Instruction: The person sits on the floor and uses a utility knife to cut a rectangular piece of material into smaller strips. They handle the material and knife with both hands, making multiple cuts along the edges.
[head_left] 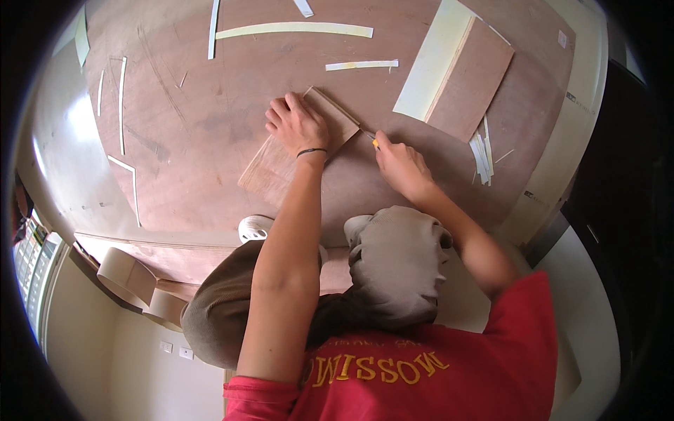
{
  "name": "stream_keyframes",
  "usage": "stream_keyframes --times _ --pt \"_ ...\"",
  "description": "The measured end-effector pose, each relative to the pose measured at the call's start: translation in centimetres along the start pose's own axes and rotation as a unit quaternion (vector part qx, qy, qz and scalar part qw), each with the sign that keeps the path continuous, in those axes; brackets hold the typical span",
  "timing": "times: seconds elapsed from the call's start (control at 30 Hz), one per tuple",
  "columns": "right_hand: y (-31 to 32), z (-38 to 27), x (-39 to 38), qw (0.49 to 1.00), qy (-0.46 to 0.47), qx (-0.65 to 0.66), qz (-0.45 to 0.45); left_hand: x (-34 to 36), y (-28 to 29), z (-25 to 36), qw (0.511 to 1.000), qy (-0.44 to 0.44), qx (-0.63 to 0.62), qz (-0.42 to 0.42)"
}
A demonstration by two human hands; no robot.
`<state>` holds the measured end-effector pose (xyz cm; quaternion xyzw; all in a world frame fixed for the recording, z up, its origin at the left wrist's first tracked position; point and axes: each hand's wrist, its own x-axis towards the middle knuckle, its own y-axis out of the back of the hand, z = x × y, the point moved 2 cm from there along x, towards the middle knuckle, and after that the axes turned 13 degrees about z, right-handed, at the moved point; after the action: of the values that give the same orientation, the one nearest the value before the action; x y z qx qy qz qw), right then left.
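My left hand (298, 126) bears down on a narrow wooden board (265, 165), its fingers bent over the surface near the far end. The board lies at a slant in front of me, and a thin strip (335, 107) runs along its upper right edge. In my right hand (404, 165) is a utility knife (371, 136), partly yellow. Its blade end meets the right corner of the board, beside that strip. My fingers hide most of the knife's handle.
A brown wooden panel (456, 74) with a pale strip alongside lies at the upper right. Thin cut-off slivers (481, 158) are piled below it. Pale strips (295, 29) lie scattered over the large brown sheet (196, 140). My bent knees and a white shoe (254, 228) are close by.
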<state>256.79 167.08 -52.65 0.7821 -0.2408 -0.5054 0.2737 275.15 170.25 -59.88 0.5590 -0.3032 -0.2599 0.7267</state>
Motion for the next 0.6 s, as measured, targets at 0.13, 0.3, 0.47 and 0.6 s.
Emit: stream_keyframes --times 0.13,0.3,0.47,0.6 --pt "0.8 0.2 -1.2 0.999 -0.004 -0.033 -0.01 0.1 0.0 -0.4 1.0 -0.004 0.004 -0.005" --pt "2.9 -2.0 0.1 0.997 0.032 0.027 0.062 0.1 0.2 -0.3 1.0 -0.004 -0.004 0.004" --pt "1.2 -4.1 6.0 0.981 0.102 0.077 0.148 0.1 0.1 0.1 1.0 -0.002 -0.012 0.0" --pt "1.0 -5.2 7.5 0.977 0.128 0.088 0.145 0.2 0.2 -0.1 1.0 0.0 -0.007 -0.005"
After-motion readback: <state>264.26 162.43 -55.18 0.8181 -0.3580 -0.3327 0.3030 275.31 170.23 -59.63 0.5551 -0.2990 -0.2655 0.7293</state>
